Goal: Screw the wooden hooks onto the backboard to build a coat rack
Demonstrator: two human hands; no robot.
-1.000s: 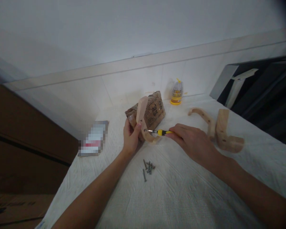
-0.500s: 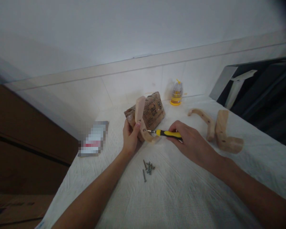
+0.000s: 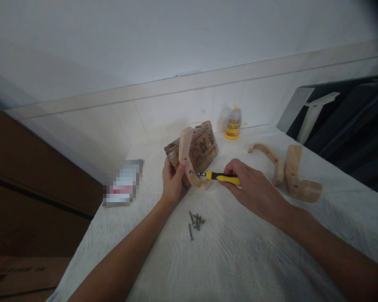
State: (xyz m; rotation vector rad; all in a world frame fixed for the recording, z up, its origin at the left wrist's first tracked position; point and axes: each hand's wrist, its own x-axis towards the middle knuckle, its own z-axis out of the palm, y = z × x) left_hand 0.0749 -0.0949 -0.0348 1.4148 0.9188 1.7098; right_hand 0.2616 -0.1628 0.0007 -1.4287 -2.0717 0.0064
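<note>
My left hand (image 3: pixel 173 180) is closed round a curved wooden hook (image 3: pixel 185 144) and a brown printed block (image 3: pixel 204 147) behind it, thumb pressed on the hook's face. My right hand (image 3: pixel 248 180) grips a yellow and black screwdriver (image 3: pixel 223 178) by its handle. The screwdriver lies nearly level, its tip at the lower hole of the hook, where a screw head seems to sit. Below the hands a small pile of screws (image 3: pixel 198 221) lies on the white cloth (image 3: pixel 227 260).
To the right lie a curved wooden hook (image 3: pixel 267 154) and an angled wooden piece (image 3: pixel 294 176). A clear, yellow-based bit container (image 3: pixel 233 123) stands by the wall. A blurred-out flat object (image 3: pixel 124 182) lies at left, beside cardboard boxes (image 3: pixel 34 188). A dark panel (image 3: pixel 349 121) leans at far right.
Almost nothing differs. The fingers of my right hand have shifted very slightly on the screwdriver handle, whose tip stays at the same hole.
</note>
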